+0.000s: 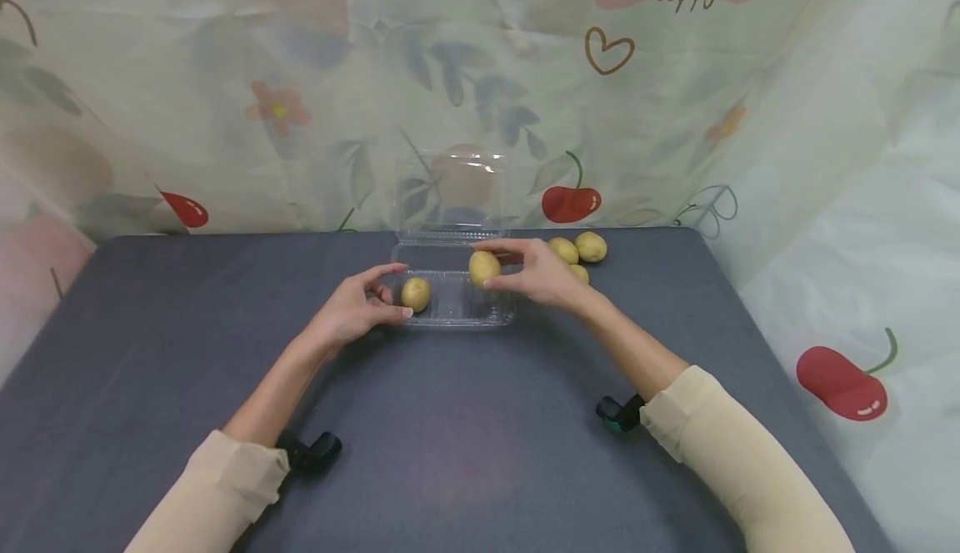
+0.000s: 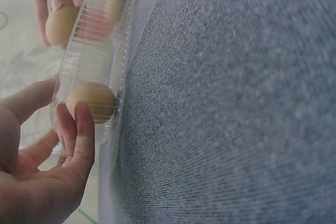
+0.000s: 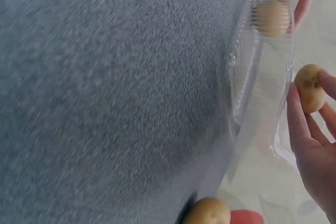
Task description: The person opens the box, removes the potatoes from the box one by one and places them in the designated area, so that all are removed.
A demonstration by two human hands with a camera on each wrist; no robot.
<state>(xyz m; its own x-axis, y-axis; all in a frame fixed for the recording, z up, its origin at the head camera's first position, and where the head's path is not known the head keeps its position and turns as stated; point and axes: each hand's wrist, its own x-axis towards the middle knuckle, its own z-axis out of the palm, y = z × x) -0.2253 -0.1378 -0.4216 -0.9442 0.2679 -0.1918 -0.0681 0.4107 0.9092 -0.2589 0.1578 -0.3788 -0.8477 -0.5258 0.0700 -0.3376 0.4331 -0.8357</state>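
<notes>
A clear plastic clamshell container (image 1: 457,319) stands at the table's far edge with its lid (image 1: 450,194) raised behind it. One potato (image 1: 416,294) lies in its left end. My left hand (image 1: 360,307) holds that end, thumb and fingers spread across the front and back corners; in the left wrist view its fingertips (image 2: 83,109) touch the wall. Over the container's right half, my right hand (image 1: 543,273) pinches a second potato (image 1: 484,268) between thumb and fingers. The right wrist view shows this potato (image 3: 310,88) above the rim, with dark spots on its skin.
Several loose potatoes (image 1: 591,247) lie just right of the container, partly hidden behind my right hand. A grey cloth covers the table (image 1: 465,436). A printed curtain (image 1: 315,119) hangs behind the far edge and along the sides. Black wrist cameras (image 1: 315,453) sit below both forearms.
</notes>
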